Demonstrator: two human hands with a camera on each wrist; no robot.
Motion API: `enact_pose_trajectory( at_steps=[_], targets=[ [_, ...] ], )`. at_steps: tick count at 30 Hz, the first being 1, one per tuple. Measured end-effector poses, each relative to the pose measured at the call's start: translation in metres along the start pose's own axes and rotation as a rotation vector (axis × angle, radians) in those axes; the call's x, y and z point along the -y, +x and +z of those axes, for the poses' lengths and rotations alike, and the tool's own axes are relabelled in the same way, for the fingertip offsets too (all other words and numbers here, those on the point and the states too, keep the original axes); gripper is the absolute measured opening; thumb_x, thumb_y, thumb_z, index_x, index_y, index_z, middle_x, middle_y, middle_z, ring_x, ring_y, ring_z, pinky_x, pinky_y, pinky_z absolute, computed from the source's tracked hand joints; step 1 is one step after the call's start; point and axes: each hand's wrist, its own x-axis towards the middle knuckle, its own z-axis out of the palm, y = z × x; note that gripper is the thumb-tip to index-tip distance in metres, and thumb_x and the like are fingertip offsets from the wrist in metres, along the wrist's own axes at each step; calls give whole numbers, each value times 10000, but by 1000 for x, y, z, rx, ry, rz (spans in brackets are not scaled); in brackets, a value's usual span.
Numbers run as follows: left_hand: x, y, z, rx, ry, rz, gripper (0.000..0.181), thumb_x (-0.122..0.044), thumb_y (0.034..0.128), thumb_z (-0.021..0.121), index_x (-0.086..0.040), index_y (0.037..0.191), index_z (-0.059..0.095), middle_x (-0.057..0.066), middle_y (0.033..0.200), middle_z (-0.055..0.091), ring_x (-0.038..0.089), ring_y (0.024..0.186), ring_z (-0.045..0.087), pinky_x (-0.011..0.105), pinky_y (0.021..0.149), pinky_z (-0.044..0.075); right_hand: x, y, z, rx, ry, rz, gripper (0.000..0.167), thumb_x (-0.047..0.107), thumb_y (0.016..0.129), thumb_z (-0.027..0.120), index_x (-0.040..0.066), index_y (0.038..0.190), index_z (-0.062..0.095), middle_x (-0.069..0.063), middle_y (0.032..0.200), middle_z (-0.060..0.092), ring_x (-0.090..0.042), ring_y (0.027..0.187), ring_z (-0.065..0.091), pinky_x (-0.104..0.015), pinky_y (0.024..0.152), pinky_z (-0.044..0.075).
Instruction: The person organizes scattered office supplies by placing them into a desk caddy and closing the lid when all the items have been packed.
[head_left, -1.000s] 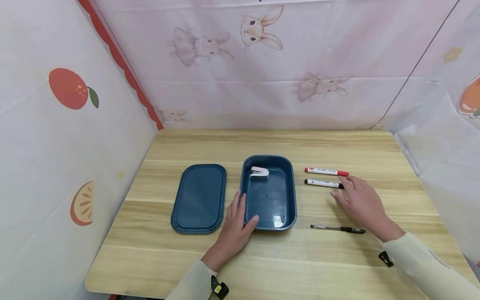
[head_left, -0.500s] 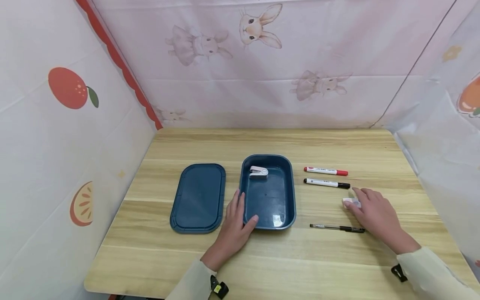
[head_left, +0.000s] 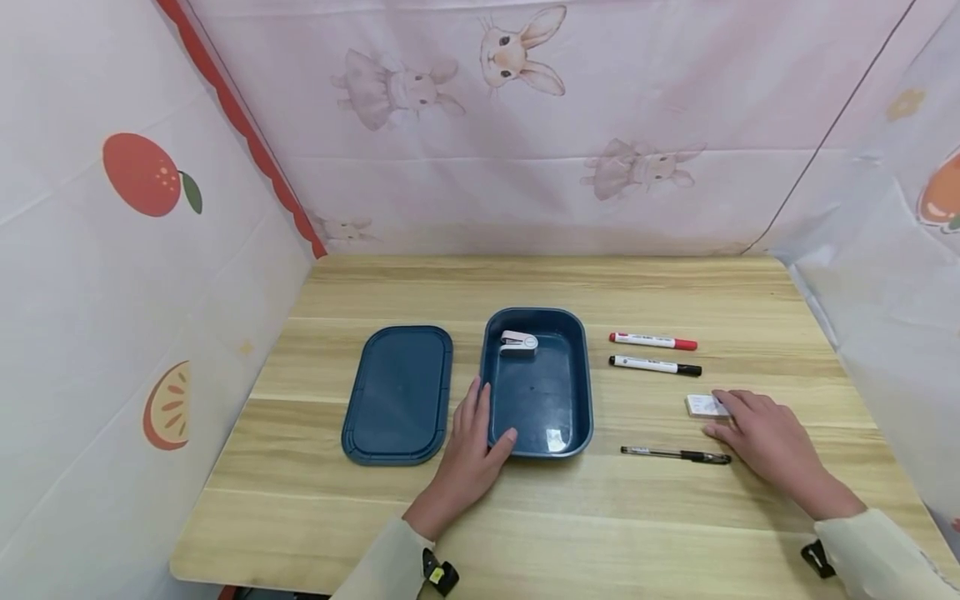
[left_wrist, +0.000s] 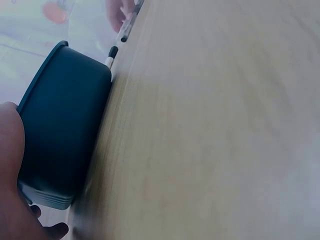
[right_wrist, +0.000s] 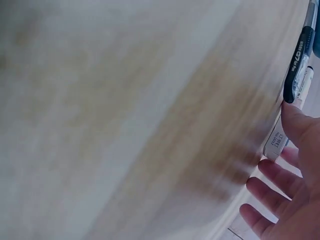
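My left hand (head_left: pixel 468 467) rests at the near left corner of a dark blue plastic box (head_left: pixel 587 375). Its fingers lie straight along the outside wall and the thumb crosses the rim. Inside the box is a small white stapler (head_left: pixel 519 343). My right hand (head_left: pixel 776 442) is around the right end of a small white printed box (head_left: pixel 703 406). Its fingers are spread and fairly straight, with the index finger at the far side and the thumb near the close side. In the right wrist view the small box (right_wrist: pixel 275 142) shows between thumb and index finger.
The blue lid (head_left: pixel 397 396) lies flat left of the box. A red marker (head_left: pixel 652 341) and a black marker (head_left: pixel 655 365) lie to the right, with a black pen (head_left: pixel 675 455) nearer me. Printed cloth walls (head_left: pixel 450 200) border the wooden table (head_left: pixel 570 533).
My right hand has moved from the markers' caps toward me and to the right, uncovering more of the small white box. The left hand and blue box have stayed put.
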Motion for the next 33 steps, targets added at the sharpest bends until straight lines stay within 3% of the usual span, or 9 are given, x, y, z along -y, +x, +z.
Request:
enact_pose_trajectory(
  at_steps=[8, 26, 33],
  targets=[
    [1, 0, 2, 3, -2, -11, 780, -453, 1031, 514, -209, 1640, 92, -111, 1696, -73, 255, 1560, 59, 645, 1158, 247, -3, 0, 3, -121, -8, -92, 463, 175, 832, 808, -12, 1228, 659, -222, 1141, 683, -422, 1029, 627, -578, 783, 455],
    [1, 0, 2, -3, -12, -6, 774, -439, 1031, 522, -232, 1639, 90, -123, 1694, -75, 248, 1561, 52, 650, 1154, 250, -3, 6, -1, -133, -21, -104, 395, 161, 827, 807, -42, 1132, 661, -221, 1031, 698, -394, 920, 648, -549, 749, 473],
    [1, 0, 1, -6, -11, -2, 777, -430, 1031, 525, -219, 1639, 90, -116, 1695, -74, 251, 1561, 53, 641, 1158, 252, 2, 15, -8, -124, -23, -89, 399, 161, 843, 795, -37, 1160, 656, -239, 1075, 689, -415, 972, 634, -563, 769, 468]
  ],
)
